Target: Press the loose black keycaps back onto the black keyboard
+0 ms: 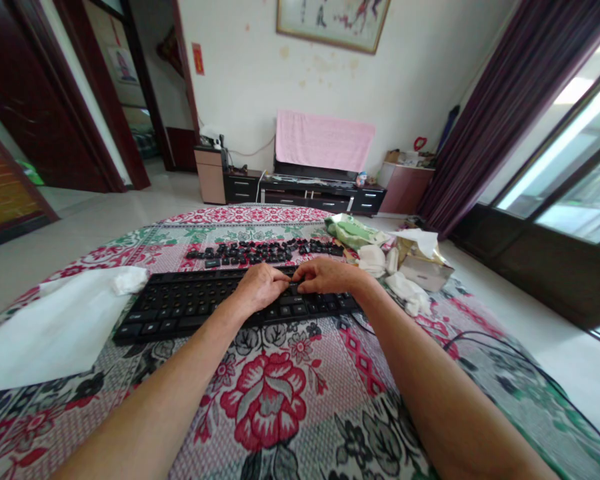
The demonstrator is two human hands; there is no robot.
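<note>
A black keyboard lies before me, many of its key positions bare of caps on the left and middle. My left hand rests over its middle, fingers curled and thumb and forefinger pinched together. From the right, my right hand reaches over the keys with bent fingers, and its fingertips meet those of my left hand. Whatever small thing sits between the fingertips is hidden. Just behind the keyboard is a long heap of loose black keycaps.
A white sheet with a crumpled tissue lies left. On the right are a green plastic packet, crumpled tissues and a tissue box. A black cable crosses the patterned tablecloth.
</note>
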